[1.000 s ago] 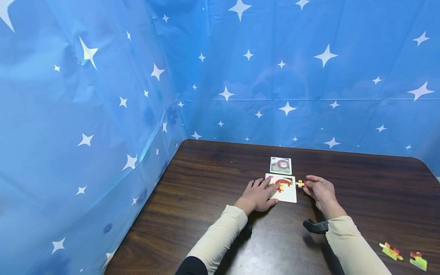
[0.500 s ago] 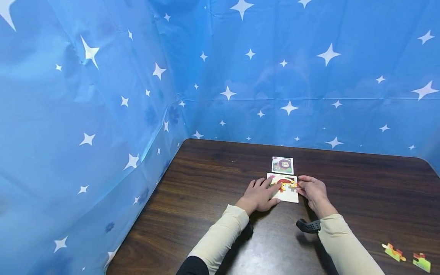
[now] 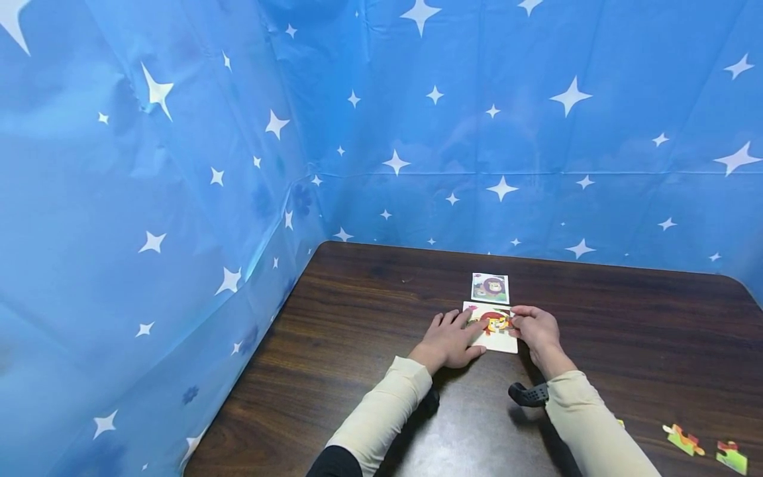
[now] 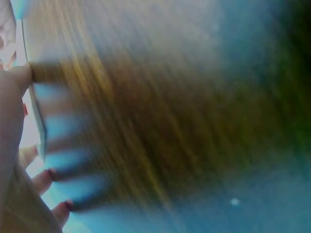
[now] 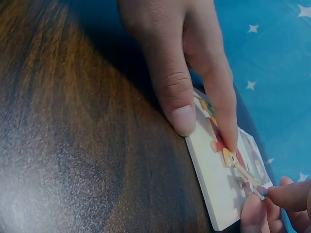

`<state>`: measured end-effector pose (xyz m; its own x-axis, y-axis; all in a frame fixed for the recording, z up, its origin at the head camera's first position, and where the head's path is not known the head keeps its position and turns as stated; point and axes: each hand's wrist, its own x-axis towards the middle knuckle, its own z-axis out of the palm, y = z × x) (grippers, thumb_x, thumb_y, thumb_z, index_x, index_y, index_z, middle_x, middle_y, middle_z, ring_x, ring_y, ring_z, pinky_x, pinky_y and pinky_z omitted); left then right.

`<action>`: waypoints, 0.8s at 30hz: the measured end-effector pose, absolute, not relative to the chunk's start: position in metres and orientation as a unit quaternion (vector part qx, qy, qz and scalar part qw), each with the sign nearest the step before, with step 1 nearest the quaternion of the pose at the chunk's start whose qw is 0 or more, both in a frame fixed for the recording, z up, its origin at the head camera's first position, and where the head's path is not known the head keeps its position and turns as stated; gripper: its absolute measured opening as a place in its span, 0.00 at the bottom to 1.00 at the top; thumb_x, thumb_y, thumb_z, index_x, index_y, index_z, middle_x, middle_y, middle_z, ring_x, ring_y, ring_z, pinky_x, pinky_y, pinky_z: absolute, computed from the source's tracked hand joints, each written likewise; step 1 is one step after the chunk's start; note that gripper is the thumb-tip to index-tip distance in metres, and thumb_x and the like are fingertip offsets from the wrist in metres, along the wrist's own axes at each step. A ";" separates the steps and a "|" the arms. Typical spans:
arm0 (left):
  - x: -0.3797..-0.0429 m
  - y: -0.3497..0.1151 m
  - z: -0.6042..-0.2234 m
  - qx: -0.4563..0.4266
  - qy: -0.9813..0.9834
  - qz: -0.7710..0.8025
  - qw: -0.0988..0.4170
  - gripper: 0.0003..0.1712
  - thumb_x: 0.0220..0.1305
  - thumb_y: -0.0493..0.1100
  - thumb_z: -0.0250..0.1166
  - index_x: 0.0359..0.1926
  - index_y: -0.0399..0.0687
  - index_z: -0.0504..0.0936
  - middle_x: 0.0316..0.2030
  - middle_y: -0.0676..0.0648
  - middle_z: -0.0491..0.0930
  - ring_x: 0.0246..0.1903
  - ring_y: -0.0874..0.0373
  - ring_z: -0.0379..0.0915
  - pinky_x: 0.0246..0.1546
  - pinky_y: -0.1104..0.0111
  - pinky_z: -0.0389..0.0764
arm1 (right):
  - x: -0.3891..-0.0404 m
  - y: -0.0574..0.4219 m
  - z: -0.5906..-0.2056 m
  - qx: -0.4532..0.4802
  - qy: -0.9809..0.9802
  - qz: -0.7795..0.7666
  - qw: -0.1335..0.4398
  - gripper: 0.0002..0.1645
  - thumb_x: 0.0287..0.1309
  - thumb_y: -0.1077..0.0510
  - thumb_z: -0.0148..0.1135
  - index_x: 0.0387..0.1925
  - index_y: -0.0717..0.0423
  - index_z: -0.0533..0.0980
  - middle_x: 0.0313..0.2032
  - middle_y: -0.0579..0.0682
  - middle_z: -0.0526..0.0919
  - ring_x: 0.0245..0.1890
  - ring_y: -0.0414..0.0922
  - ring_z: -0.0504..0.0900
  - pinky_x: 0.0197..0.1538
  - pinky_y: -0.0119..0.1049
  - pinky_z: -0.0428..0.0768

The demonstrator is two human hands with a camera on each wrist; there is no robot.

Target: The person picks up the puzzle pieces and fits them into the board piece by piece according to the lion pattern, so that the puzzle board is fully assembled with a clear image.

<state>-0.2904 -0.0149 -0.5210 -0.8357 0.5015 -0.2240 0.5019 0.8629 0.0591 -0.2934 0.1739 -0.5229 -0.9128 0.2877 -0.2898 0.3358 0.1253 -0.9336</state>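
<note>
A white puzzle board [image 3: 499, 344] lies on the table, with joined pieces of a lion picture in its upper part. My left hand [image 3: 450, 340] rests on its left side, fingers spread; in the right wrist view the left thumb [image 5: 182, 116] is at the board's edge and a fingertip touches the picture. At the board's right edge, my right hand [image 3: 538, 334] pinches a small puzzle piece [image 5: 261, 191] between thumb and finger, over the board beside the joined pieces. Fingers partly hide the piece. The left wrist view shows mostly blurred table.
A printed lion card [image 3: 490, 289] lies just beyond the board. Two loose puzzle pieces, one orange and green [image 3: 683, 440] and one red and green [image 3: 731, 457], lie at the table's near right. A yellow bit [image 3: 621, 423] shows beside the right sleeve. Blue starred curtain borders the table.
My right hand has moved left, bringing the puzzle piece from beside the board to over it, against the joined pieces. My left hand has stayed on the board.
</note>
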 end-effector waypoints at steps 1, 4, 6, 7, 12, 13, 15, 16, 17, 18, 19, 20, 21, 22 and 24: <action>-0.290 -0.015 -0.521 0.262 0.958 -0.004 0.114 0.35 0.76 0.69 0.44 0.79 0.78 0.50 0.81 0.57 0.47 0.79 0.53 0.48 0.77 0.53 0.55 | -0.293 0.174 -0.523 0.205 0.755 -0.622 0.019 0.18 0.68 0.69 0.51 0.57 0.71 0.76 0.45 0.61 0.79 0.27 0.36 0.80 0.31 0.26 0.83; -0.290 -0.015 -0.521 0.262 0.959 -0.007 0.107 0.35 0.75 0.69 0.44 0.79 0.78 0.50 0.81 0.57 0.48 0.79 0.53 0.48 0.77 0.54 0.56 | -0.293 0.172 -0.524 0.201 0.773 -0.602 0.015 0.18 0.68 0.69 0.52 0.56 0.69 0.77 0.47 0.62 0.80 0.29 0.37 0.80 0.31 0.27 0.82; -0.290 -0.015 -0.522 0.262 0.959 -0.009 0.105 0.35 0.75 0.69 0.44 0.79 0.78 0.50 0.81 0.57 0.48 0.79 0.53 0.49 0.77 0.53 0.56 | -0.293 0.171 -0.524 0.200 0.787 -0.584 0.010 0.18 0.67 0.68 0.52 0.55 0.68 0.78 0.48 0.63 0.80 0.31 0.39 0.80 0.30 0.27 0.80; -0.290 -0.015 -0.522 0.262 0.959 -0.009 0.104 0.35 0.75 0.69 0.44 0.79 0.79 0.50 0.81 0.57 0.48 0.79 0.53 0.49 0.77 0.53 0.56 | -0.293 0.170 -0.524 0.201 0.795 -0.573 0.007 0.18 0.67 0.68 0.53 0.54 0.67 0.79 0.49 0.63 0.80 0.33 0.41 0.79 0.30 0.27 0.79; -0.290 -0.015 -0.522 0.262 0.960 -0.008 0.103 0.35 0.75 0.69 0.44 0.79 0.78 0.50 0.81 0.56 0.49 0.79 0.53 0.49 0.76 0.53 0.57 | -0.291 0.165 -0.519 0.202 0.831 -0.519 -0.005 0.17 0.62 0.67 0.55 0.50 0.65 0.82 0.50 0.63 0.83 0.43 0.51 0.78 0.38 0.32 0.72; -0.290 -0.016 -0.522 0.261 0.960 -0.008 0.103 0.35 0.75 0.69 0.45 0.79 0.79 0.50 0.81 0.56 0.49 0.79 0.53 0.49 0.76 0.53 0.57 | -0.290 0.164 -0.518 0.201 0.837 -0.509 -0.008 0.17 0.61 0.67 0.56 0.49 0.65 0.82 0.49 0.63 0.83 0.45 0.52 0.77 0.40 0.35 0.71; -0.290 -0.016 -0.523 0.262 0.960 -0.008 0.102 0.35 0.75 0.69 0.44 0.79 0.79 0.50 0.81 0.57 0.49 0.78 0.53 0.50 0.76 0.54 0.57 | -0.290 0.163 -0.517 0.201 0.845 -0.495 -0.014 0.16 0.59 0.67 0.57 0.48 0.65 0.83 0.48 0.64 0.84 0.48 0.55 0.77 0.44 0.39 0.69; -0.290 -0.016 -0.523 0.262 0.960 -0.009 0.102 0.35 0.75 0.70 0.44 0.79 0.79 0.50 0.81 0.57 0.49 0.79 0.53 0.50 0.76 0.54 0.57 | -0.289 0.163 -0.516 0.202 0.847 -0.491 -0.017 0.16 0.59 0.67 0.58 0.47 0.65 0.83 0.48 0.63 0.85 0.48 0.55 0.76 0.45 0.39 0.68; -0.290 -0.016 -0.523 0.263 0.959 -0.009 0.101 0.35 0.75 0.70 0.44 0.79 0.79 0.50 0.81 0.57 0.49 0.78 0.53 0.50 0.76 0.54 0.57 | -0.289 0.162 -0.516 0.206 0.847 -0.490 -0.018 0.15 0.59 0.67 0.58 0.47 0.64 0.84 0.47 0.63 0.85 0.48 0.55 0.77 0.45 0.39 0.70; -0.290 -0.016 -0.523 0.263 0.959 -0.009 0.102 0.35 0.75 0.70 0.44 0.79 0.78 0.50 0.81 0.56 0.49 0.79 0.53 0.50 0.76 0.54 0.57 | -0.289 0.162 -0.516 0.210 0.846 -0.490 -0.019 0.15 0.59 0.67 0.59 0.46 0.64 0.84 0.45 0.62 0.86 0.47 0.54 0.77 0.44 0.39 0.70; -0.290 -0.015 -0.524 0.263 0.959 -0.009 0.102 0.35 0.75 0.70 0.44 0.79 0.79 0.50 0.81 0.56 0.49 0.79 0.53 0.50 0.76 0.54 0.57 | -0.289 0.162 -0.516 0.213 0.844 -0.492 -0.019 0.14 0.59 0.67 0.60 0.46 0.64 0.84 0.44 0.61 0.86 0.45 0.53 0.78 0.42 0.37 0.71; -0.290 -0.015 -0.524 0.264 0.959 -0.009 0.102 0.35 0.75 0.69 0.44 0.79 0.78 0.50 0.81 0.56 0.49 0.79 0.53 0.50 0.76 0.53 0.57 | -0.290 0.162 -0.516 0.216 0.841 -0.495 -0.020 0.14 0.59 0.67 0.60 0.46 0.64 0.84 0.42 0.60 0.86 0.43 0.51 0.79 0.39 0.34 0.72; -0.290 -0.015 -0.524 0.264 0.959 -0.010 0.102 0.35 0.76 0.69 0.43 0.79 0.78 0.50 0.81 0.56 0.48 0.79 0.52 0.50 0.76 0.53 0.57 | -0.290 0.162 -0.516 0.219 0.838 -0.499 -0.020 0.14 0.59 0.67 0.60 0.45 0.63 0.84 0.41 0.59 0.86 0.40 0.49 0.79 0.35 0.31 0.73; -0.291 -0.015 -0.524 0.264 0.959 -0.010 0.101 0.35 0.76 0.69 0.43 0.79 0.78 0.50 0.81 0.56 0.48 0.79 0.53 0.50 0.76 0.53 0.57 | -0.291 0.162 -0.516 0.220 0.838 -0.500 -0.020 0.14 0.59 0.67 0.61 0.45 0.63 0.84 0.39 0.58 0.86 0.38 0.48 0.79 0.33 0.30 0.73; -0.290 -0.015 -0.523 0.265 0.959 -0.010 0.100 0.35 0.76 0.69 0.43 0.79 0.78 0.50 0.81 0.56 0.48 0.79 0.52 0.50 0.76 0.53 0.57 | -0.292 0.162 -0.516 0.217 0.840 -0.496 -0.021 0.14 0.59 0.67 0.61 0.45 0.63 0.84 0.38 0.58 0.86 0.37 0.47 0.79 0.31 0.29 0.72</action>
<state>-0.2905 -0.0152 -0.5232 -0.8401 0.5056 -0.1967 0.5096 0.8597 0.0331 -0.2916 0.1620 -0.5158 -0.9045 0.3859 -0.1813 0.3451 0.4128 -0.8429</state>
